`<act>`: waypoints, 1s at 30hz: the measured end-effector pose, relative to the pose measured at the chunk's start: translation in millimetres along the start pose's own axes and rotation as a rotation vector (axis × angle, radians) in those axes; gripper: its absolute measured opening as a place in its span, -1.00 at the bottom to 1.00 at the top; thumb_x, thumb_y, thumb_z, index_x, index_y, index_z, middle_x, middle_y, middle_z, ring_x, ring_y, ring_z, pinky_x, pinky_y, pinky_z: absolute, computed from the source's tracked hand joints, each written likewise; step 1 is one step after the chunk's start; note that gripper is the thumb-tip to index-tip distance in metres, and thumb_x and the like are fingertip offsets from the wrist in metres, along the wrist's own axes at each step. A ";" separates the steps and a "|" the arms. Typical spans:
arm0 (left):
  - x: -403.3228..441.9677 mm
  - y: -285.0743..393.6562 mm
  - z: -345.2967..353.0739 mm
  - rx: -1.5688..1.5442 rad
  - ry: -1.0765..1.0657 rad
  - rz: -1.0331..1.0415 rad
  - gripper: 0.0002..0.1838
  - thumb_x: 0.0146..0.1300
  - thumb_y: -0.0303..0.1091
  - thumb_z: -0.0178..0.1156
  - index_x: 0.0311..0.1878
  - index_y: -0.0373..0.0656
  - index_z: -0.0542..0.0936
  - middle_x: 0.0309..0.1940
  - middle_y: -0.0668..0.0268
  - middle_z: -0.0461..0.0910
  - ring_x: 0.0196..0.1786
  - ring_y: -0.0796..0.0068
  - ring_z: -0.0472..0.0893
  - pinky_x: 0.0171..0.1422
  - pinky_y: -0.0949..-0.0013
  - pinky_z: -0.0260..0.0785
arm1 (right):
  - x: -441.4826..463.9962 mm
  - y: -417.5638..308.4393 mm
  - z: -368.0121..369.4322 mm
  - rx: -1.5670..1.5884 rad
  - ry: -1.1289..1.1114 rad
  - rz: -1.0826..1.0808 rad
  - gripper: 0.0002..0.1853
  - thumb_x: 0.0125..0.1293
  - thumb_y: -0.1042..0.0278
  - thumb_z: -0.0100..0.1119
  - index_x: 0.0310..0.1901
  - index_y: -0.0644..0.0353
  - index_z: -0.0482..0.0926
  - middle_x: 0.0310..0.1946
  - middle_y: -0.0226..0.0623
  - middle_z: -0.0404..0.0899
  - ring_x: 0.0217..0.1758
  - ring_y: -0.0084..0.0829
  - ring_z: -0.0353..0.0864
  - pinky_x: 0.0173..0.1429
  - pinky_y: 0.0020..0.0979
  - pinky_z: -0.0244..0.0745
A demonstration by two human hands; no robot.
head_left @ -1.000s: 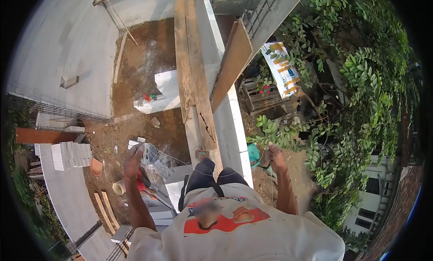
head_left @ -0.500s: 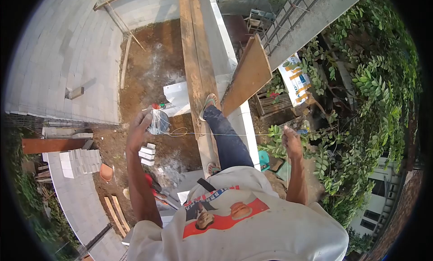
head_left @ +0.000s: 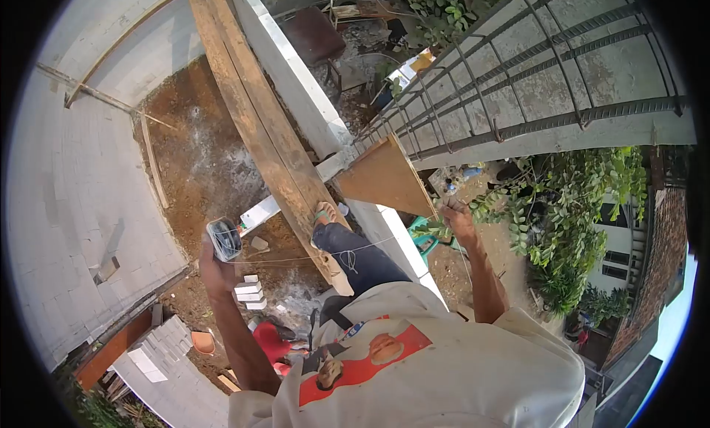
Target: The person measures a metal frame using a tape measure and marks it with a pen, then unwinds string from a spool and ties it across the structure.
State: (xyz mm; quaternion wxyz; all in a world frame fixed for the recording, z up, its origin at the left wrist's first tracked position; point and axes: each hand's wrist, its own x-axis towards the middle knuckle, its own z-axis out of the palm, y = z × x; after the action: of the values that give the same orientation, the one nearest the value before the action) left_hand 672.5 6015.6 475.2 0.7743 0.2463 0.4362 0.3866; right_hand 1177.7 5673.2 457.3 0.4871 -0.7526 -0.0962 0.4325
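My left hand (head_left: 214, 265) is wrapped round a dark spool wound with pale string (head_left: 224, 240). From there a thin line of string (head_left: 296, 260) runs slack across my leg, with a small loop hanging over the dark trousers. On the other side, my right hand (head_left: 457, 218) is closed with the fingertips together, pinching the string. A tail of it drops below that hand. The brown plywood panel (head_left: 388, 178) has its lower corner just left of my right hand; I cannot tell whether they touch.
My sandalled foot (head_left: 323, 214) stands on long wooden planks (head_left: 259, 125) high above the dirt floor. Alongside runs a white block wall top (head_left: 296, 73). A steel rebar cage (head_left: 510, 80) juts in at upper right. White blocks (head_left: 250, 291) and a red thing (head_left: 270, 341) lie below.
The view has swung round and shifted, bringing the rebar closer. The string, nearly taut before, now sags with its loop over my leg. My right hand is now beside the plywood corner.
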 end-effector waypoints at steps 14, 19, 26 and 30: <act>197.8 179.4 128.5 -0.124 -0.387 -0.087 -0.58 0.64 -0.19 -0.01 0.36 -0.23 0.54 -0.05 0.18 0.60 -0.32 0.43 0.59 -0.49 0.48 0.43 | 117.6 17.0 18.8 -0.470 0.182 -0.386 -0.89 0.43 0.40 0.12 -0.12 0.15 0.62 -0.32 -0.18 0.62 -0.17 -0.34 0.63 -0.05 -0.16 0.50; 292.5 248.2 192.7 0.280 -0.321 -0.230 -0.49 0.70 0.04 0.02 0.24 -0.27 0.63 -0.20 0.19 0.70 -0.33 0.49 0.67 -0.36 0.48 0.57 | 116.7 -13.8 32.9 -0.998 0.097 -0.082 -0.64 0.49 0.42 0.07 0.28 0.09 0.54 0.00 -0.34 0.68 0.01 -0.47 0.62 0.10 -0.42 0.50; 365.6 344.8 346.3 1.419 -0.994 -0.578 -0.55 0.39 -0.07 0.34 0.06 -0.30 0.77 -0.22 0.28 0.75 -0.12 0.42 0.73 0.05 0.34 0.57 | 116.7 27.2 33.4 -3.022 0.491 -0.650 -0.84 0.55 0.30 0.13 0.01 0.17 0.52 -0.14 -0.35 0.45 0.11 -0.41 0.47 0.20 -0.34 0.47; 402.1 356.3 386.3 2.148 -1.169 -0.699 -0.61 0.36 -0.09 0.36 0.05 -0.18 0.84 -0.18 0.21 0.81 -0.05 0.31 0.75 0.14 0.22 0.55 | 104.0 -10.4 60.6 -2.417 0.590 -0.396 -0.88 0.58 0.33 0.16 -0.01 0.15 0.50 -0.04 -0.31 0.47 0.09 -0.37 0.47 0.18 -0.29 0.49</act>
State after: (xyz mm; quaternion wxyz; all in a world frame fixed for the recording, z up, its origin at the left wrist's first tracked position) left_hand 999.2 6532.3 728.6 0.3224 0.7526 0.1653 -0.5498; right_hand 1198.6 5776.8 398.6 -0.4521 -0.7573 -0.4284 -0.1962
